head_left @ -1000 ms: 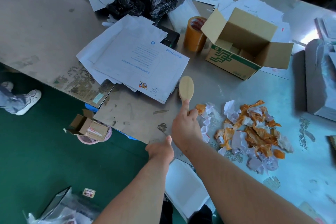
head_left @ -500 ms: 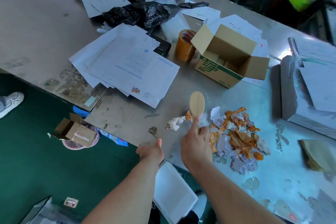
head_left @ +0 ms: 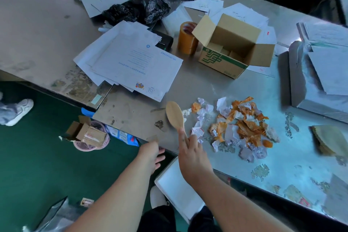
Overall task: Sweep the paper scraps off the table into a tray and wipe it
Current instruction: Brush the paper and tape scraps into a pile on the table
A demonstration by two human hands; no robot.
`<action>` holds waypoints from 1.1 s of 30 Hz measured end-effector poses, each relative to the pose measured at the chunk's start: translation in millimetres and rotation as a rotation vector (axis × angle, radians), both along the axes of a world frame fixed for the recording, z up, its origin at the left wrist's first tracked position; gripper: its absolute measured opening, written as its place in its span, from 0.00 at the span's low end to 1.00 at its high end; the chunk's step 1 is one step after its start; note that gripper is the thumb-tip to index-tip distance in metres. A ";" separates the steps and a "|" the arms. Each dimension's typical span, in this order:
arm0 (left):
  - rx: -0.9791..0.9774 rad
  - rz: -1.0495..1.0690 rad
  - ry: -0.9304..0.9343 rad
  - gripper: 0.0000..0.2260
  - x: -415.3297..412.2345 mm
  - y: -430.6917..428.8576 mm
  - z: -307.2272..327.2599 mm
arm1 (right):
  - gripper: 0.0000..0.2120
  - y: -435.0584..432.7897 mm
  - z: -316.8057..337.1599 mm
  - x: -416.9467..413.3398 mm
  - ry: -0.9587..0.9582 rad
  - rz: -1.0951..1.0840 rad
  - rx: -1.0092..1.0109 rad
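Observation:
A pile of orange and white paper scraps [head_left: 239,128] lies on the metal table [head_left: 188,84], near its front edge. My right hand [head_left: 192,154] grips the handle of a wooden brush [head_left: 174,115]. The brush head rests on the table at the pile's left side, touching the nearest white scraps. A white tray [head_left: 177,192] sits below the table edge, under my right forearm. My left hand [head_left: 152,154] is at the table edge just left of the tray's corner, with its fingers spread. I cannot tell whether it touches the tray.
An open cardboard box [head_left: 231,51], a tape roll [head_left: 187,37], stacked white envelopes [head_left: 131,60] and a black bag [head_left: 135,8] crowd the table behind the pile. A grey block [head_left: 316,81] stands at the right. Another person's shoe [head_left: 18,111] and a pink basket [head_left: 90,137] are on the green floor.
My right hand swung the brush back to the left side of the pile. My left hand went from a closed fist to spread fingers at the table edge.

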State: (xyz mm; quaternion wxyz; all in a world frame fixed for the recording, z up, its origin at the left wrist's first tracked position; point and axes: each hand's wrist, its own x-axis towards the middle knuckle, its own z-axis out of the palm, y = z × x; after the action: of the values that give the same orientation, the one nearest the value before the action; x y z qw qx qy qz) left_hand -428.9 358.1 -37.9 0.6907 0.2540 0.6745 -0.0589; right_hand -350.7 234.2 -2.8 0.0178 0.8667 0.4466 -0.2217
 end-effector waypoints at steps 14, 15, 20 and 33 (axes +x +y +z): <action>-0.055 -0.061 0.005 0.12 12.0 -83.7 -11.1 | 0.42 -57.2 17.1 58.3 -0.030 -0.179 -0.014; -0.050 -0.072 0.018 0.12 13.8 -85.0 -11.3 | 0.42 -61.4 18.3 59.6 -0.036 -0.168 0.007; -0.053 -0.097 0.105 0.17 27.3 -98.6 -14.3 | 0.45 -88.5 13.9 57.0 -0.124 0.025 0.103; -0.042 -0.008 0.215 0.16 43.7 -148.3 -17.8 | 0.43 -138.3 -3.1 85.0 -0.020 0.347 0.078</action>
State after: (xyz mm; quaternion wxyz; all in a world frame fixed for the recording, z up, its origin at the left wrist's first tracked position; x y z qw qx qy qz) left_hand -385.2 209.8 -55.6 0.6193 0.2343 0.7423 -0.1025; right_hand -265.7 95.9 -5.8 0.0267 0.7787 0.5976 -0.1892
